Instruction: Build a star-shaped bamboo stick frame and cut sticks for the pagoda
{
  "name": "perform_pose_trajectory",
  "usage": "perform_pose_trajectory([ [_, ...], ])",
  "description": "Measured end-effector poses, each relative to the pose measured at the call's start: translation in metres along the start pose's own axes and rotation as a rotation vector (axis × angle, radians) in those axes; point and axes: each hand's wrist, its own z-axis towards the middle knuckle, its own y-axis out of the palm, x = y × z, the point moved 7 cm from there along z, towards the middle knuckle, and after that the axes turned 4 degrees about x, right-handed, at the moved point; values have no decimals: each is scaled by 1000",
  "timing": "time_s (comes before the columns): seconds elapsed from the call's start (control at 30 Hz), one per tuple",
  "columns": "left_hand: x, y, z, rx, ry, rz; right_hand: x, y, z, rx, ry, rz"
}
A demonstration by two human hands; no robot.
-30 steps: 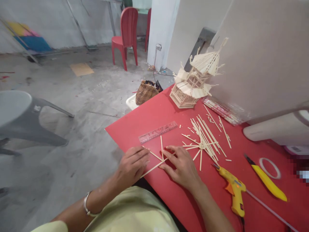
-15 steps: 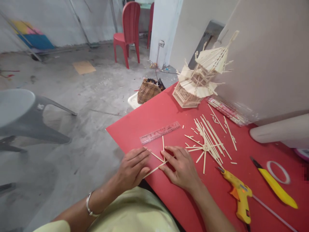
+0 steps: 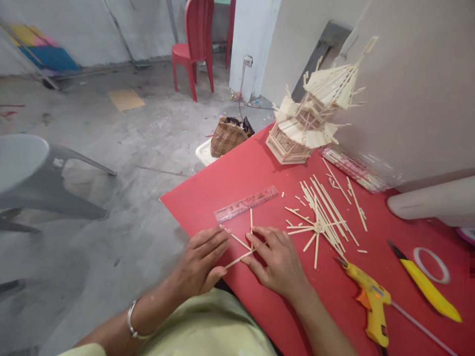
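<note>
My left hand (image 3: pixel 202 259) lies on the near corner of the red table (image 3: pixel 237 180), fingers stretched out and pressing on thin wooden sticks (image 3: pixel 239 243) that meet in a fan. My right hand (image 3: pixel 278 259) rests flat beside it, fingertips on the point where those sticks join. Neither hand grips anything. A clear ruler (image 3: pixel 246 203) lies just beyond the hands.
A pile of loose sticks (image 3: pixel 324 212) lies to the right, with a yellow glue gun (image 3: pixel 371 299), a yellow cutter (image 3: pixel 426 289) and a tape ring (image 3: pixel 430 264). A stick-built tower model (image 3: pixel 313 118) stands at the back by the wall. A grey chair (image 3: pixel 33 178) stands on the floor at left.
Both hands have stayed on the crossed sticks, shifting only slightly. The view has drifted a little, so the table's things sit somewhat further right.
</note>
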Motion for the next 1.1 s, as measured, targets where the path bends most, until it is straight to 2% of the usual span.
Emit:
perform_pose_trajectory([
  [0.37, -3, 5, -4, 3, -12, 4, -1, -1, 0, 24, -26, -16],
  [1.1, -2, 1, 0, 17, -25, 17, -1, -2, 2, 25, -28, -27],
])
